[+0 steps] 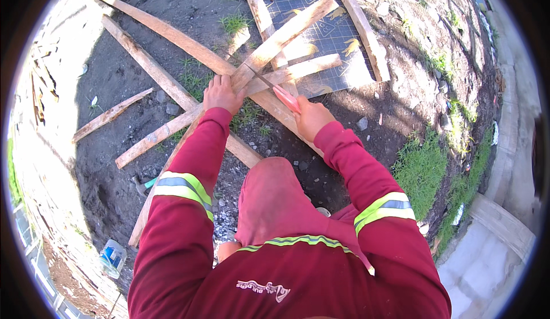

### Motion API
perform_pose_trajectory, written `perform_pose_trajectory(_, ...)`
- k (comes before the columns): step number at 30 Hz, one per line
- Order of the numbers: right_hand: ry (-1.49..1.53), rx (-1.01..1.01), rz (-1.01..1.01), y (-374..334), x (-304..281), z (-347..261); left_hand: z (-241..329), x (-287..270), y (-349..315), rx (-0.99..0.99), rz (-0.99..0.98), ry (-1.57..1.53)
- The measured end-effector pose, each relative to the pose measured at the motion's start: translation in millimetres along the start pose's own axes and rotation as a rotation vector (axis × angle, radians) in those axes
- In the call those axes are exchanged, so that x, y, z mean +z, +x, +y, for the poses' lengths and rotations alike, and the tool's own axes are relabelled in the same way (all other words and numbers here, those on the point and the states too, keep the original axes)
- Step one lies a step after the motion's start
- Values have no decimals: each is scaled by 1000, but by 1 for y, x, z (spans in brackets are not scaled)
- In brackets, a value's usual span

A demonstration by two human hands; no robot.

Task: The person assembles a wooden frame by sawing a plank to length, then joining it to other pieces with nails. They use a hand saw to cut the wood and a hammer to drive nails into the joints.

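Head view: a handsaw point(281, 92) with a red handle, laid across the upper plank point(289, 35) of a crossed pile, near the crossing. Right hand point(313, 118) wrapped around the handle; left hand point(223, 94) pressed on the wood near the blade, apart from the right. Underneath, a long board point(166, 34); beyond, a dark gridded sheet point(352, 73). Lower left, a teal-handled hammer point(148, 184) and a plastic jug point(113, 259). Likeliest trouble, in judgement: a jump of the blade into the left fingers, from working so near them; a roll of the plank, from loose stacking over uneven dirt point(344, 110); binding, from sagging wood. Impossible to tell: depth of any cut.
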State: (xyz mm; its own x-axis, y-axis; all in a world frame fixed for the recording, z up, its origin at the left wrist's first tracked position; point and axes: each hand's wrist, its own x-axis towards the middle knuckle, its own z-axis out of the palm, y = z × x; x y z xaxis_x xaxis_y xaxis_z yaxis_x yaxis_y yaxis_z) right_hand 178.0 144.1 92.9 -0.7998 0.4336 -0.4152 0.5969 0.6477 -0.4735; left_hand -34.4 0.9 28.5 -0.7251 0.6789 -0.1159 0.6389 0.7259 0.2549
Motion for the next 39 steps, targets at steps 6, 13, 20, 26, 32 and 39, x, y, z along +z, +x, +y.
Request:
perform_pose_trajectory(6,-95,48,-99,-129,-81,13,-6,8,-3,60,93,-14)
perform_pose_trajectory(13,-3,-30,14,29,-18,-36,-1,2,-1,28,59,11)
perform_pose_trajectory(20,-82,108,-127,-126,-77,15,-4,6,-1,40,83,-16)
perform_pose_trajectory(26,-32,-87,46,-6,-14,4,-3,6,-2,42,77,-8)
perform_pose_trajectory(32,-51,-44,-10,7,-11,5,-3,4,-1,51,67,-38)
perform_pose_trajectory(39,-137,40,-91,-77,-77,-3,-4,9,-4,37,67,-64)
